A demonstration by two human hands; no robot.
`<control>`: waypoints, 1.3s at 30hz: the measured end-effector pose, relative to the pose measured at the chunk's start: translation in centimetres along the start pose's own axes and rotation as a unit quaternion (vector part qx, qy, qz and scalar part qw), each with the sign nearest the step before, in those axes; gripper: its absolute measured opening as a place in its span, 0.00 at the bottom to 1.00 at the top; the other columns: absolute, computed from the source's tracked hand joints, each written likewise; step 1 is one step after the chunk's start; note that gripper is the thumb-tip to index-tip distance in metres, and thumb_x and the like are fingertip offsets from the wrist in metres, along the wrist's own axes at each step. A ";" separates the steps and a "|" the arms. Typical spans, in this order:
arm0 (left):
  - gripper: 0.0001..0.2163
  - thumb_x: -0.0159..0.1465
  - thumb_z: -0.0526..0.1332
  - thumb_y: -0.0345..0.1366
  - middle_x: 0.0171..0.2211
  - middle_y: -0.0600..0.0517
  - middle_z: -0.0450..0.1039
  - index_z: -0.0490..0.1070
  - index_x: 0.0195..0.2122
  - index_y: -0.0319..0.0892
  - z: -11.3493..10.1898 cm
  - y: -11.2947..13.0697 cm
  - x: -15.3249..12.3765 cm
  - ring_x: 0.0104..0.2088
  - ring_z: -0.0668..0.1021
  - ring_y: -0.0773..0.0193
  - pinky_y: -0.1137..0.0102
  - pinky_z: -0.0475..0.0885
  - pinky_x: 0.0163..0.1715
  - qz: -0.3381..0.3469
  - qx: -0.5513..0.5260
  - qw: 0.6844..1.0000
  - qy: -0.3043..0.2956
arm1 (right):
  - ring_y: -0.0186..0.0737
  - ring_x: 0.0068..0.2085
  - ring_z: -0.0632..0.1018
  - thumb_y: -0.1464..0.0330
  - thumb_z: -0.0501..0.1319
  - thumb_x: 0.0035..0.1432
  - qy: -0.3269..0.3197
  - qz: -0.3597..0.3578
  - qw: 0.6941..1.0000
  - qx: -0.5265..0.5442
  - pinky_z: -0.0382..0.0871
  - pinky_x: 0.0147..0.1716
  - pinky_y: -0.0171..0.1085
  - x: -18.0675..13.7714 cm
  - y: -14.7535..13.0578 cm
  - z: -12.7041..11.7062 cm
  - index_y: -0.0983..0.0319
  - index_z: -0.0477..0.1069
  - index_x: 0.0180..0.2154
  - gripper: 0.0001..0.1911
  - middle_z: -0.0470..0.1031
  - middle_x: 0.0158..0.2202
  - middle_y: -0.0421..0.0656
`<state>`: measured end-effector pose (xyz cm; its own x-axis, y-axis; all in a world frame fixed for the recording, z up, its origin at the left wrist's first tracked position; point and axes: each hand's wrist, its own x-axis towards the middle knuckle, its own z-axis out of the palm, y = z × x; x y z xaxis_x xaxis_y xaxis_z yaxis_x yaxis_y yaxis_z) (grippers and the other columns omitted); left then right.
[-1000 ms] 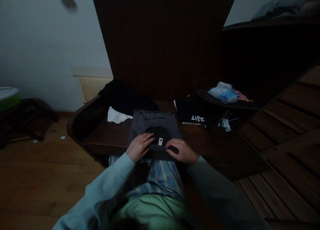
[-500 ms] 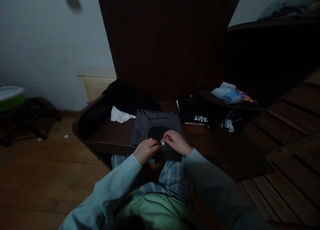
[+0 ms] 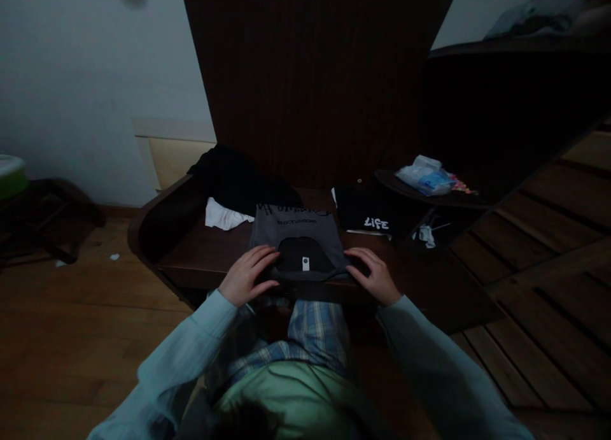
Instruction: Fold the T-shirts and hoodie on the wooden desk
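A folded dark grey T-shirt [image 3: 305, 230] lies on the dark wooden surface in front of me, black lettering across it and its neckline towards me. A small white label [image 3: 305, 263] shows inside the black neck opening. My left hand [image 3: 248, 274] is at the shirt's left edge, thumb and fingers spread apart. At the right edge is my right hand [image 3: 375, 274], its fingertips against the cloth and its thumb held apart from the fingers. Neither hand covers the label.
Black cloth [image 3: 243, 179] and white cloth [image 3: 226, 216] lie at the back left of the bench [image 3: 191, 255]. On the right are a folded black garment [image 3: 363, 207] with white lettering and a small shelf holding a plastic packet [image 3: 427, 177]. A tall dark panel [image 3: 315, 77] rises behind.
Both hands have left the neck label and moved apart to the shirt's left and right edges. The label now lies flat in full view. My view has shifted slightly.
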<state>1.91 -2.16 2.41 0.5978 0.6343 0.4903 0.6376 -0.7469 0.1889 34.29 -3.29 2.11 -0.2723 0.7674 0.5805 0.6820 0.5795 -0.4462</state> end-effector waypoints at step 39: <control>0.27 0.56 0.56 0.48 0.41 0.48 0.73 0.59 0.56 0.45 1.1 -5.9 3.9 0.43 0.74 0.56 0.65 0.68 0.44 -0.397 -0.131 0.908 -0.021 | 0.36 0.30 0.74 0.66 0.64 0.43 -0.020 0.391 0.910 0.139 0.68 0.32 0.36 7.6 5.8 4.7 0.63 0.64 0.44 0.24 0.71 0.29 0.39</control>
<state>1.02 4.93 2.31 0.0216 0.9967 0.0780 0.7417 -0.0683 0.6672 32.95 7.21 0.77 0.1938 0.9810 -0.0118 0.4808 -0.1055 -0.8705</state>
